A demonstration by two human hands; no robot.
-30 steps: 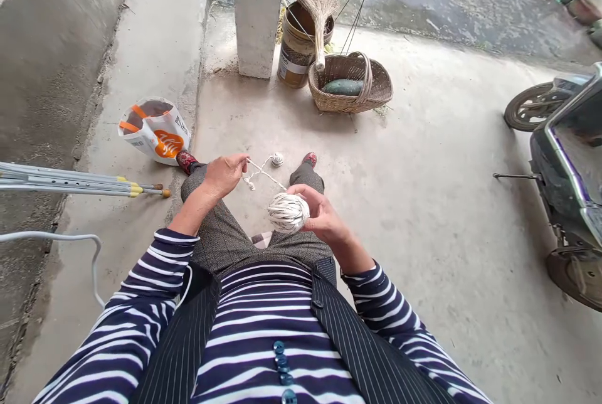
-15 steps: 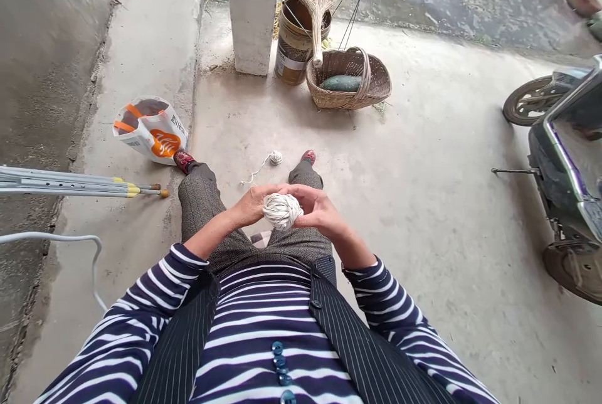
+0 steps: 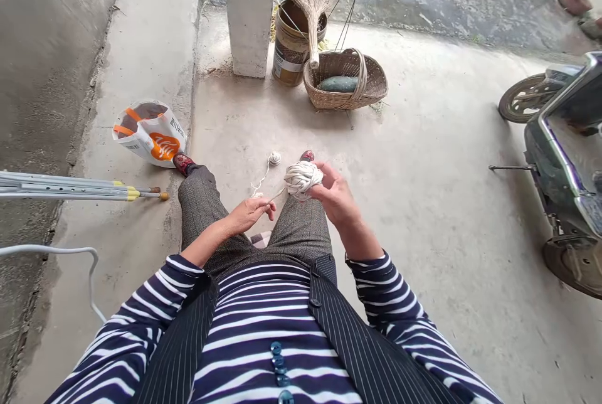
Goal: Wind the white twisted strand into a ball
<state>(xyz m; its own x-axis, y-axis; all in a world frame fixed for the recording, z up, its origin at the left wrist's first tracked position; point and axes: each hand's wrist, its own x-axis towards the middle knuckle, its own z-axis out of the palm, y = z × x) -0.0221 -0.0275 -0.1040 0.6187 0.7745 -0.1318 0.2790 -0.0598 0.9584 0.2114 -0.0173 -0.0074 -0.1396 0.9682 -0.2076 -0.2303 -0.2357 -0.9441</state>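
My right hand (image 3: 339,197) is closed around a large ball of white cord (image 3: 301,179), held up in front of my knees. From the ball's left side a short length of cord (image 3: 279,194) runs to my left hand (image 3: 250,213), which pinches it between thumb and fingers. On the floor between my feet lies a smaller ball of white cord (image 3: 274,158). A loose, wavy strand (image 3: 258,183) trails from it toward my left hand; where the strand goes behind that hand is hidden.
A white and orange bag (image 3: 151,134) stands by my left foot, with crutches (image 3: 84,187) and a pale cable (image 3: 51,249) at the left. Ahead are a pillar (image 3: 249,15), a bucket (image 3: 288,46), a broom (image 3: 311,9) and a wicker basket (image 3: 345,100) holding a green gourd (image 3: 338,84). A scooter (image 3: 559,153) stands at right.
My hands have moved apart. The right hand has carried the large ball up and to the right, while the left has dropped lower, with cord now stretched between them.
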